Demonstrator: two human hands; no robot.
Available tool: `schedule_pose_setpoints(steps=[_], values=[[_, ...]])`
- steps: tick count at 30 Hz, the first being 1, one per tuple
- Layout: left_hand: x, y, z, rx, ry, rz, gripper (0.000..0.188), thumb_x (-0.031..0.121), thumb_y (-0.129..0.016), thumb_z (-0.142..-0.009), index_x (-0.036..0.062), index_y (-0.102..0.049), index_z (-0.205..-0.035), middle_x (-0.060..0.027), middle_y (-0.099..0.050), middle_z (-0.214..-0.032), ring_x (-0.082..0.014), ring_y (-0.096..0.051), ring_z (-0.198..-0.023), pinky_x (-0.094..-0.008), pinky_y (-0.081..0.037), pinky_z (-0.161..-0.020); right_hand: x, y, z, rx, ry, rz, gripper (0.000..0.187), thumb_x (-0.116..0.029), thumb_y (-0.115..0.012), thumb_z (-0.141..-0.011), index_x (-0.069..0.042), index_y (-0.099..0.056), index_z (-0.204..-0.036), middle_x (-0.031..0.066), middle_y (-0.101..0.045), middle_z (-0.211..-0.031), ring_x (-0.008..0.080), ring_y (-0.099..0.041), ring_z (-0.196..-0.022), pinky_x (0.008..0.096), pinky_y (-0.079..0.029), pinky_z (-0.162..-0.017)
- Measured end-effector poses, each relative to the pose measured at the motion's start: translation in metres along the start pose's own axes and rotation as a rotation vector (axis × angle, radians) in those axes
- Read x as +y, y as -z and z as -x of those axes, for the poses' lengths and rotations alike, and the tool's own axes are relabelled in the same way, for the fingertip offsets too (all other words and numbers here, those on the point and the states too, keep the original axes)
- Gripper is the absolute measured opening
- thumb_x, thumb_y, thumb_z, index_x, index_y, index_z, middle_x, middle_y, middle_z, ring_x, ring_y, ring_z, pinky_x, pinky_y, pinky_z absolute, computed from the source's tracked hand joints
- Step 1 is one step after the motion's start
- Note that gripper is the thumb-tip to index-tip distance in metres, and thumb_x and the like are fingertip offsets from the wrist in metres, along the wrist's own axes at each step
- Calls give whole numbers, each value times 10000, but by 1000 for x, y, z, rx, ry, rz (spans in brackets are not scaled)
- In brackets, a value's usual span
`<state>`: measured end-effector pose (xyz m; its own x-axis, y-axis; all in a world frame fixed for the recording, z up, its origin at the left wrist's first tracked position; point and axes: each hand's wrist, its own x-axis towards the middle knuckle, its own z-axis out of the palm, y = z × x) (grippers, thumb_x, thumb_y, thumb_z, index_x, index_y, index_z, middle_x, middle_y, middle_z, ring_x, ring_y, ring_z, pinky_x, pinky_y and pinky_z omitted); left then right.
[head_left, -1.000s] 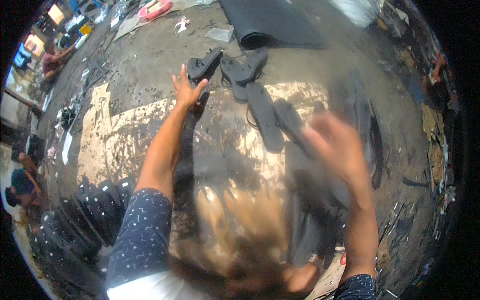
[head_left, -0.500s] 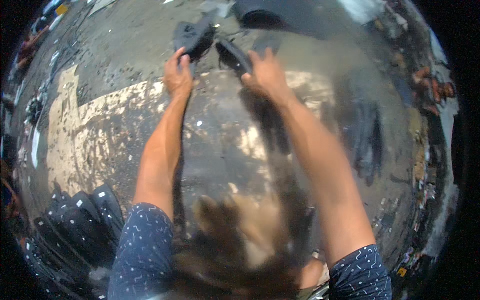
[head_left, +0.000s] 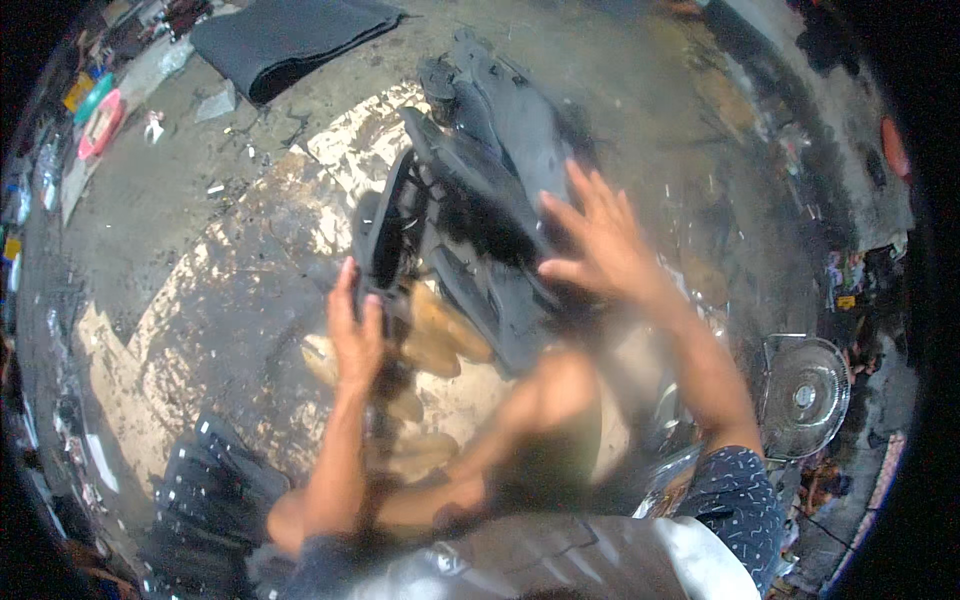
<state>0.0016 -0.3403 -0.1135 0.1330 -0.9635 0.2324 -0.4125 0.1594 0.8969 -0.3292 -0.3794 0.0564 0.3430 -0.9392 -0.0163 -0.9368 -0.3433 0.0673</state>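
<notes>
My left hand (head_left: pixel 355 335) has its fingers and thumb on either side of the lower end of a narrow black shoe sole (head_left: pixel 388 225), which tilts upward. Spread fingers show on my right hand (head_left: pixel 600 245), which is at the right side of a heap of long black sole-shaped pieces (head_left: pixel 475 180). Whether its fingertips touch the heap is hard to tell. Below the heap, more black pieces (head_left: pixel 465 290) lie beside several tan, foot-shaped forms (head_left: pixel 435 335). Blur hides some of their edges.
A stained cardboard sheet (head_left: pixel 120 360) lies under the work. Black pieces (head_left: pixel 205 500) are stacked at lower left. A folded dark sheet (head_left: pixel 290 45) and a pink oval item (head_left: pixel 100 125) are at far left. A round wire-caged fan (head_left: pixel 805 397) stands at right.
The view has swung, bringing the heap and tan forms nearer the middle. Both hands are lower in the picture. My right hand has let go of a black piece and spread its fingers.
</notes>
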Motion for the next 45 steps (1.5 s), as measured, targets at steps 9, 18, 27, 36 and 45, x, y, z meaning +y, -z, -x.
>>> schedule_pose_setpoints(steps=[9, 18, 27, 36, 45], values=[[96, 33, 122, 176, -125, -234, 482, 36, -567, -953, 6, -522, -1432, -195, -513, -1402, -329, -495, -1301, -427, -363, -1140, -146, -68, 76, 208, -420, -1821, 761, -379, -737, -958, 48, -407, -1495, 177, -592, -1315, 178, -574, -1171, 322, -512, -933], [69, 119, 184, 471, -70, -395, 447, 30, -535, -962, 9, -554, -1409, -170, -563, -1366, -313, -532, -1258, -414, -393, -1109, -135, -88, 96, 349, -201, -1715, 463, -261, -708, -932, 40, -552, -1248, 140, -693, -1119, 169, -633, -989, 353, -531, -885], [136, 59, 292, 151, 305, 410, 463, 106, -529, -1040, 11, -470, -1489, -124, -482, -1504, -238, -416, -1412, -371, -298, -1194, -177, -59, 145, -191, -296, -1949, 671, -266, -662, -1025, 76, -340, -1504, 137, -673, -1220, 163, -658, -1086, 296, -549, -893], [152, 123, 264, 18, 259, 205, 380, 69, -684, -972, 82, -642, -1349, -97, -516, -1433, -198, -562, -1242, -300, -489, -998, -245, -44, 193, -401, -73, -1907, 314, -117, -582, -1056, 29, -523, -1327, 89, -720, -1075, 96, -660, -919, 255, -543, -809], [130, 108, 308, -29, 291, 202, 214, 66, -810, -854, 52, -724, -1050, -23, -653, -1015, -131, -620, -921, -262, -488, -786, -252, -66, 203, -473, 136, -1872, 533, -284, -791, -930, 29, -556, -1292, 59, -663, -1113, 116, -620, -1020, 290, -538, -893]])
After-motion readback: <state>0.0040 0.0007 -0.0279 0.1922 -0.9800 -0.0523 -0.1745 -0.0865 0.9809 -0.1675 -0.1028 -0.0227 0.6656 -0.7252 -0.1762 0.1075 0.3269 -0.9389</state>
